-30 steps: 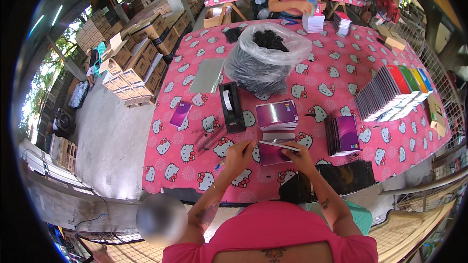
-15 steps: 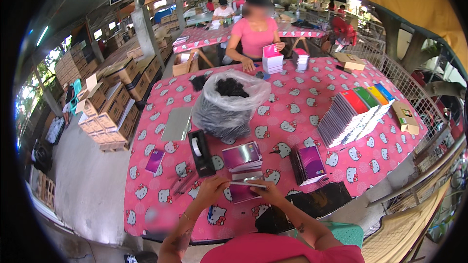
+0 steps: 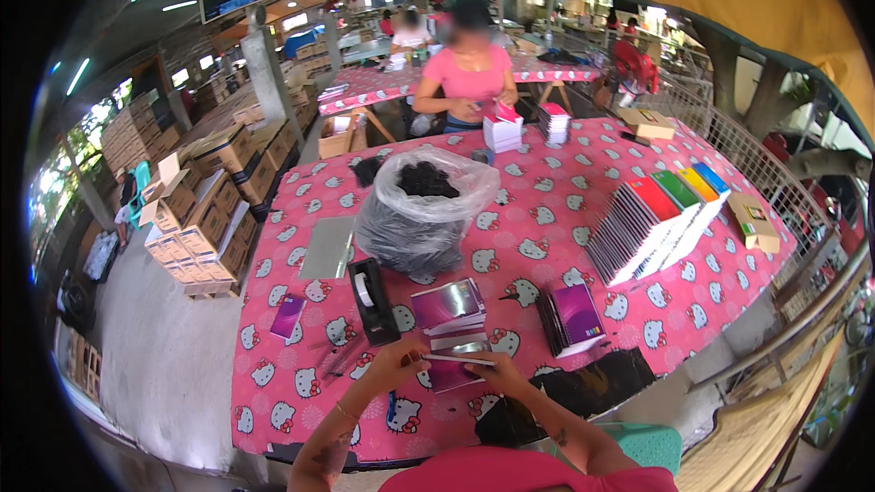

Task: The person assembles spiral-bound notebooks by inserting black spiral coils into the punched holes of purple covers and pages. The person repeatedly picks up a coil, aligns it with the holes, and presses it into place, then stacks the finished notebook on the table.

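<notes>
My left hand (image 3: 399,366) and my right hand (image 3: 499,374) grip the two ends of a thin notebook (image 3: 453,360), tilted so that mostly its pale edge shows. Below it lies a purple-covered notebook (image 3: 453,377) on the table. Just beyond my hands is an uneven stack of purple notebooks (image 3: 447,304) with a shiny cover on top. Left of that stack stands a black tape dispenser (image 3: 372,302) with a roll of tape. To the right, several purple spiral-bound notebooks (image 3: 576,317) stand piled together.
A clear plastic bag of black coils (image 3: 421,210) stands mid-table. Tall piles of colored notebooks (image 3: 643,228) are at the right. A clear sheet (image 3: 326,248) and a small purple booklet (image 3: 288,316) lie left. Across the table, a co-worker (image 3: 469,73) handles a notebook stack (image 3: 502,132).
My hands keep hold of the notebook, with little movement. The co-worker's hand has lifted off the table and both hands are now raised near the stack. The view has shifted slightly.
</notes>
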Tool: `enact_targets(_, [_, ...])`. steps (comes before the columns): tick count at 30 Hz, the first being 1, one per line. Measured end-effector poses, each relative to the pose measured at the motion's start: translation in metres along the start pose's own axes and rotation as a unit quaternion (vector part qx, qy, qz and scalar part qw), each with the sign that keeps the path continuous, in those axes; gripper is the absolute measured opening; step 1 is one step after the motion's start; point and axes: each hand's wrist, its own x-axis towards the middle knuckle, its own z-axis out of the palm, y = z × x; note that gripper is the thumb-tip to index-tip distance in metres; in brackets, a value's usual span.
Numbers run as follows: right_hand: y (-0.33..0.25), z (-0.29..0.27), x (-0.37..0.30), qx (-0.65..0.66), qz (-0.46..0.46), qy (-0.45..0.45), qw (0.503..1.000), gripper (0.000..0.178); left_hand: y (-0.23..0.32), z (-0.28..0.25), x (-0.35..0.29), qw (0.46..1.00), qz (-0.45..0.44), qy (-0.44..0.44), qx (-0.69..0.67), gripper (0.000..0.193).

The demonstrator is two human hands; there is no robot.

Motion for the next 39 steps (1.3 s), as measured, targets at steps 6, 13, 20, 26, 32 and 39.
enact_targets(6, [-0.012,0.001,-0.004,0.011,0.023,0.014,1.0,0.028,-0.027,0.008,0.002,0.994,-0.062,-0.003,-0.086,0.017])
enact_targets(13, [0.002,-0.001,-0.005,0.007,0.038,0.007,0.999,0.028,-0.026,0.009,0.006,0.988,-0.007,-0.008,-0.155,0.019])
enact_targets(20, [0.001,0.001,-0.001,0.022,0.021,0.013,0.999,0.031,-0.03,0.016,0.001,0.985,0.089,0.028,0.143,0.025])
enact_targets(26, [0.0,0.001,-0.001,0.039,0.028,0.006,0.999,0.03,-0.028,0.017,0.002,0.984,0.061,0.029,0.168,0.026])
enact_targets(32, [-0.001,0.0,0.001,0.033,0.036,0.008,0.999,0.03,-0.004,0.027,0.002,0.934,0.106,0.109,0.325,0.053])
enact_targets(39, [-0.003,0.002,0.007,-0.007,0.027,0.063,0.998,0.029,-0.022,0.106,-0.049,0.86,0.009,0.033,0.509,0.077])
